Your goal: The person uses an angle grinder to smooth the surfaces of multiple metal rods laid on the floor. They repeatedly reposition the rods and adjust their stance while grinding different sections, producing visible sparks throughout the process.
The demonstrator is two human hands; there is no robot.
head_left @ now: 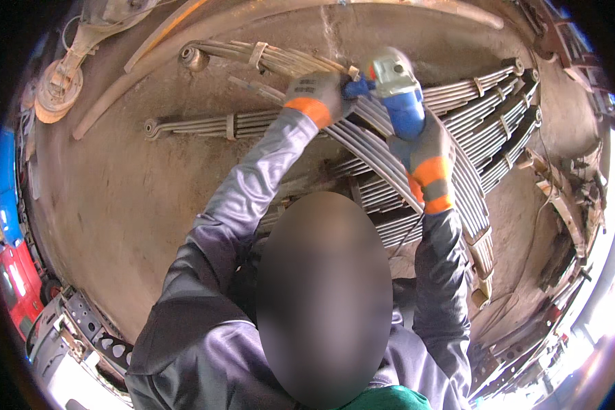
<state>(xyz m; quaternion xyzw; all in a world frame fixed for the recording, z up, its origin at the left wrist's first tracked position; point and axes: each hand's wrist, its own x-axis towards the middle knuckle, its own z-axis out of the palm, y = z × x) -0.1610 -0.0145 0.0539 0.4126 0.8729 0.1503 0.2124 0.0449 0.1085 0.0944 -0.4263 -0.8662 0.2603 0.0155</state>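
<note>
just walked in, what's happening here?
A person in grey-and-orange work gloves holds a blue-bodied angle grinder over a stack of leaf springs lying on the dirt floor. The right hand grips the grinder's body; the left hand is on the side handle by its head. More leaf spring packs lie alongside. No sparks are visible.

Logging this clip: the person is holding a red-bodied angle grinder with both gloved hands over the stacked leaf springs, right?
Not quite: the angle grinder has a blue body, not red, as the head view shows. The left hand and right hand, both gloved, do hold it over the stacked leaf springs.
</note>
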